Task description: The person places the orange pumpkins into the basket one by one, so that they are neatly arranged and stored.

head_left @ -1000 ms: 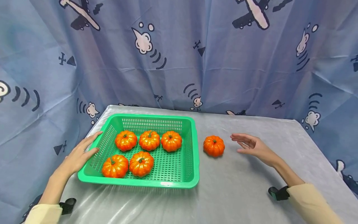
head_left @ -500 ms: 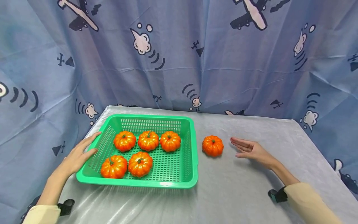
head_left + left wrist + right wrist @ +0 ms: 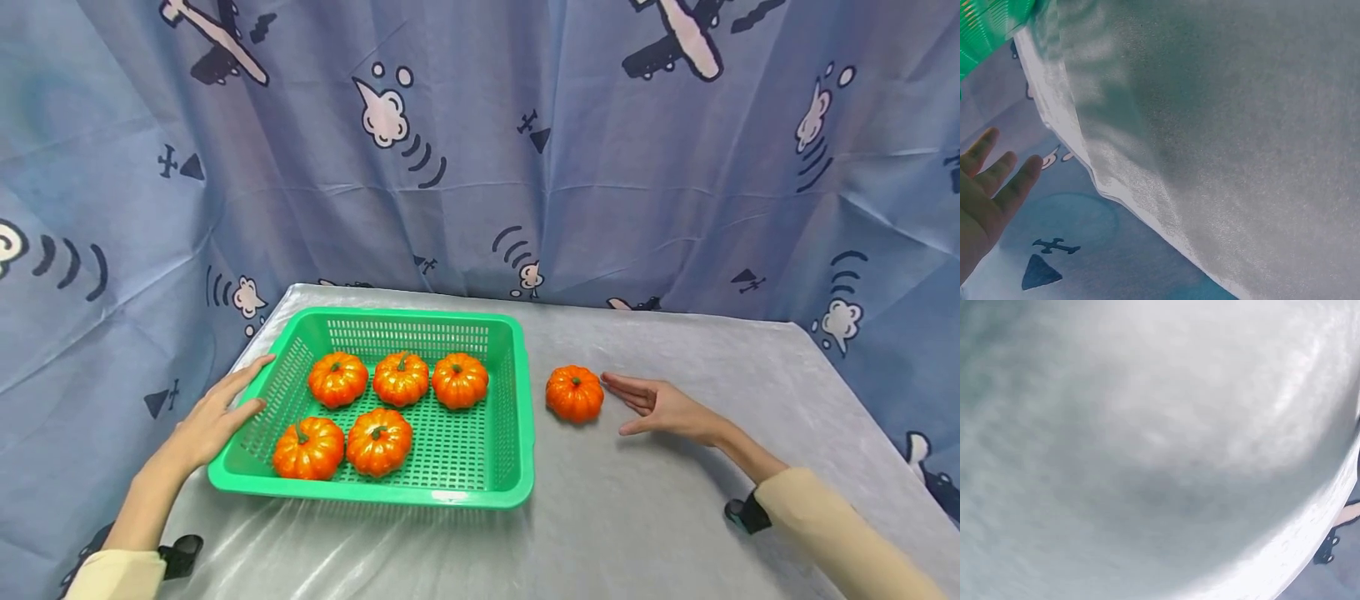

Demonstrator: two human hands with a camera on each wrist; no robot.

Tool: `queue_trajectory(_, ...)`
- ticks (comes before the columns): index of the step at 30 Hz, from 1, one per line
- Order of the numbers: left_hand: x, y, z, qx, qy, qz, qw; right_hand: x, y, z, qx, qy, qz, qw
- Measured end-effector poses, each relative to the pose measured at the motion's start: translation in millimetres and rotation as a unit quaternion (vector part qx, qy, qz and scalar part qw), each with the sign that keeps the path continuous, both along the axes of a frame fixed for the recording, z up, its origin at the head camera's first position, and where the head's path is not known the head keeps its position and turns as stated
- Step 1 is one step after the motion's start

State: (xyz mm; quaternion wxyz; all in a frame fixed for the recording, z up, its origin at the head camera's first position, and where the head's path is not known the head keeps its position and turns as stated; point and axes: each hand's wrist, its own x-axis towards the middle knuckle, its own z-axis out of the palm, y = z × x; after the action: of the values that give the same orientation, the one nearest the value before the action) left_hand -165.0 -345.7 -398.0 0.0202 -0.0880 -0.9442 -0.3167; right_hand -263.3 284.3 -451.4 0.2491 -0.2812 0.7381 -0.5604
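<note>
In the head view a small orange pumpkin (image 3: 574, 395) sits on the silver-grey tabletop, right of a green plastic basket (image 3: 367, 493). My right hand (image 3: 667, 410) is just to the pumpkin's right, thumb and fingers spread apart, fingertips right at its side and nothing held. At the basket's left side, my left hand (image 3: 210, 423) rests with its fingers extended along the rim. Inside the basket lie several more orange pumpkins (image 3: 379, 442), grouped toward the left and back. The left wrist view shows straight fingers (image 3: 1019, 184) below the basket's slotted wall (image 3: 991, 34).
A grey cloth-like cover (image 3: 622, 517) spreads over the table. Blue curtains (image 3: 480, 167) printed with planes and clouds hang behind it and along both sides. The right wrist view holds a blurred stretch of table cover (image 3: 1147, 456) and its edge.
My right hand has moved left, closer to the lone pumpkin, with its thumb spreading away from the fingers. The left hand, basket and pumpkins stay in place.
</note>
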Motion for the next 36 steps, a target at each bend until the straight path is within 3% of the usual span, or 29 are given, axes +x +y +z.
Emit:
queue_trajectory(6, 0.9, 0.0, 0.9, -0.004, -0.001, 0.001, 1.0, -7.4, -13, 3.2, 0.051, 0.004, -0.008, 0.9987)
queue_trajectory(15, 2.7, 0.5, 0.8, -0.003, -0.004, 0.004, 1.0, -19.2, -37, 2.2, 0.07, 0.019, -0.002, 0.9974)
queue_trajectory(22, 1.7, 1.1, 1.7, -0.003, -0.007, 0.007, 0.9999, -23.1, -56, 2.5, 0.11, 0.075, -0.014, 0.991)
queue_trajectory(32, 1.0, 2.3, 3.9, -0.005, -0.007, 0.011, 0.9999, -28.0, -86, -0.1, 0.075, 0.105, -0.003, 0.9917)
queue_trajectory(36, 1.5, 1.5, 2.4, -0.002, -0.008, 0.015, 0.9999, -27.7, -96, 0.1, 0.08, 0.098, -0.021, 0.9917)
